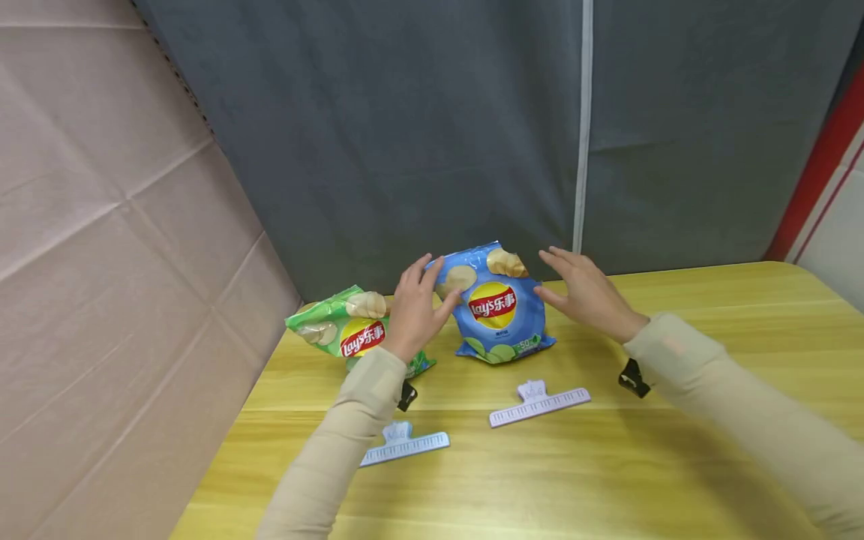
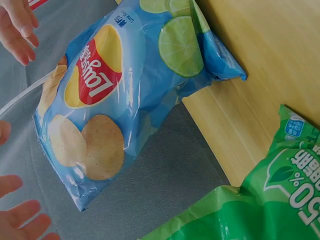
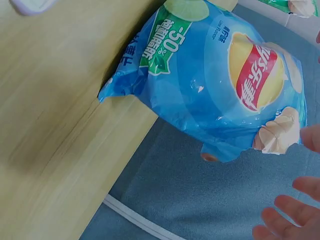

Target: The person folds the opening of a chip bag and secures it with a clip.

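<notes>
Your left hand and right hand have fingers spread — the puffy blue plastic chip bag stands between them, a green plastic chip bag left of both.

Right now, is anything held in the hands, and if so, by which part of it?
Nothing is held: the left hand and right hand are open on either side of the blue chip bag, gripping no part of it.

left grip, right grip: fingers spread
</notes>
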Available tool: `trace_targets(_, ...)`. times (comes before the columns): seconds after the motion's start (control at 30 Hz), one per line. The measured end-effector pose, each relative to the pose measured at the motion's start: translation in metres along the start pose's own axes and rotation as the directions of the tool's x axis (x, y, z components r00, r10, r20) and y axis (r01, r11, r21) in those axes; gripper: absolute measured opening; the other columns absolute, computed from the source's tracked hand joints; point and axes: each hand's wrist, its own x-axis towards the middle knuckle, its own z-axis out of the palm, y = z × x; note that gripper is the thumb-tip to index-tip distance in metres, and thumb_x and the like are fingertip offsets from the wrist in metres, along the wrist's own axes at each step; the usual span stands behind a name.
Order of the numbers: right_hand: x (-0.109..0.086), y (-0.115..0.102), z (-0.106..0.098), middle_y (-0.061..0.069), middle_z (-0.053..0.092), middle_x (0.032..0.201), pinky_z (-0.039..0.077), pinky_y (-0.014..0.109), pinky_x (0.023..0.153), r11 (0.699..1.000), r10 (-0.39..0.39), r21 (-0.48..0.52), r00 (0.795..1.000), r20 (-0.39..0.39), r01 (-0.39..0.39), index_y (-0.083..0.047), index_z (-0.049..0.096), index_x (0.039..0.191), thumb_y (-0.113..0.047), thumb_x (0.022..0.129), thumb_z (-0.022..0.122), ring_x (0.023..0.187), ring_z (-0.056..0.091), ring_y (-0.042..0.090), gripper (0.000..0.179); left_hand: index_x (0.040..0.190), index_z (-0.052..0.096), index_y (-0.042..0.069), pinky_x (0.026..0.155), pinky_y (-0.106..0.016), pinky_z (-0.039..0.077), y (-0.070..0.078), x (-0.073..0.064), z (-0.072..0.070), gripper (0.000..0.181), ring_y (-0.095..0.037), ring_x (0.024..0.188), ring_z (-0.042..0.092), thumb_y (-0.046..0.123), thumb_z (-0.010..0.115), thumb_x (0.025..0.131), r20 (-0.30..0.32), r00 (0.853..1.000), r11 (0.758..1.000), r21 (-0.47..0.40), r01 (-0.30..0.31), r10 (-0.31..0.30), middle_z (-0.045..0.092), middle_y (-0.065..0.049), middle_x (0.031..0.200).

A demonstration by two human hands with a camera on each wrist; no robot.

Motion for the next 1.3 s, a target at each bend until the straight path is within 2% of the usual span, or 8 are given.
trace_targets(0.2, -0.002, -0.003, 0.005, 0.022, 0.049, 0.119, 0.036, 0.051, 0.088, 0.998, -0.058, 0.022, 0.990, -0.125, 0.061, 0.001, 0.049, 0.123, -0.015, 0.079, 0.066, 0.108, 0.043, 0.037, 0.050, 0.121, 0.052, 0.006, 0.092, -0.039, 0.036, -0.002, -0.002, 0.002, 0.045, -0.026, 0.114, 0.040, 0.030, 0.059, 0.084, -0.054, 0.998, 0.998, -0.055, -0.010, 0.007, 0.043, -0.013, 0.125)
trace_targets(0.5, 0.001, -0.014, 0.016, 0.017, 0.059, 0.104, 0.041, 0.045, 0.082, 0.992, -0.024, 0.112, 0.974, -0.225, 0.050, 0.001, 0.059, 0.108, -0.010, 0.081, 0.064, 0.095, 0.052, 0.031, 0.029, 0.106, 0.062, 0.006, 0.074, -0.033, 0.044, -0.009, -0.007, -0.001, 0.030, -0.021, 0.090, 0.053, 0.027, 0.060, 0.084, -0.128, 0.991, 0.998, -0.051, -0.036, 0.030, 0.056, -0.007, 0.103)
trace_targets(0.73, 0.003, -0.022, 0.027, 0.015, 0.058, 0.097, 0.042, 0.042, 0.078, 0.981, -0.064, 0.155, 0.950, -0.305, 0.116, 0.002, 0.063, 0.100, -0.006, 0.078, 0.066, 0.089, 0.050, 0.029, 0.023, 0.101, 0.064, 0.006, 0.074, -0.029, 0.045, -0.015, -0.009, -0.007, 0.025, -0.017, 0.085, 0.055, 0.022, 0.063, 0.082, -0.088, 0.996, 0.997, -0.078, -0.007, 0.000, 0.060, -0.004, 0.092)
trace_targets(0.97, 0.005, -0.030, 0.040, 0.015, 0.056, 0.092, 0.048, 0.040, 0.071, 0.952, -0.082, 0.248, 0.929, -0.361, 0.180, 0.004, 0.062, 0.098, -0.002, 0.076, 0.068, 0.081, 0.055, 0.027, 0.024, 0.093, 0.067, 0.007, 0.066, -0.029, 0.045, -0.023, -0.015, -0.014, 0.019, -0.017, 0.077, 0.056, 0.023, 0.061, 0.083, -0.119, 0.993, 0.999, -0.044, -0.004, -0.001, 0.061, -0.003, 0.086)
trace_targets(1.1, 0.006, -0.034, 0.047, 0.015, 0.056, 0.090, 0.050, 0.039, 0.066, 0.933, -0.070, 0.300, 0.916, -0.394, 0.200, 0.005, 0.062, 0.097, 0.000, 0.075, 0.069, 0.076, 0.057, 0.025, 0.024, 0.088, 0.068, 0.009, 0.060, -0.028, 0.044, -0.024, -0.018, -0.017, 0.018, -0.019, 0.070, 0.055, 0.024, 0.059, 0.084, -0.108, 0.994, 0.999, -0.029, -0.014, 0.011, 0.061, -0.004, 0.083)
trace_targets(1.2, 0.007, -0.037, 0.053, 0.015, 0.057, 0.089, 0.049, 0.039, 0.065, 0.920, -0.050, 0.340, 0.918, -0.393, 0.195, 0.005, 0.062, 0.096, -0.001, 0.076, 0.067, 0.074, 0.056, 0.024, 0.021, 0.088, 0.068, 0.009, 0.057, -0.027, 0.043, -0.025, -0.020, -0.020, 0.018, -0.018, 0.067, 0.054, 0.025, 0.059, 0.084, -0.089, 0.996, 1.000, -0.018, -0.002, 0.000, 0.061, -0.004, 0.081)
trace_targets(1.3, 0.008, -0.039, 0.058, 0.015, 0.057, 0.088, 0.049, 0.039, 0.065, 0.907, -0.025, 0.381, 0.929, -0.370, 0.177, 0.005, 0.062, 0.097, -0.003, 0.079, 0.065, 0.074, 0.055, 0.024, 0.020, 0.089, 0.068, 0.010, 0.053, -0.026, 0.041, -0.027, -0.023, -0.023, 0.018, -0.016, 0.062, 0.054, 0.026, 0.060, 0.084, -0.071, 0.997, 1.000, 0.000, 0.024, -0.024, 0.060, -0.003, 0.079)
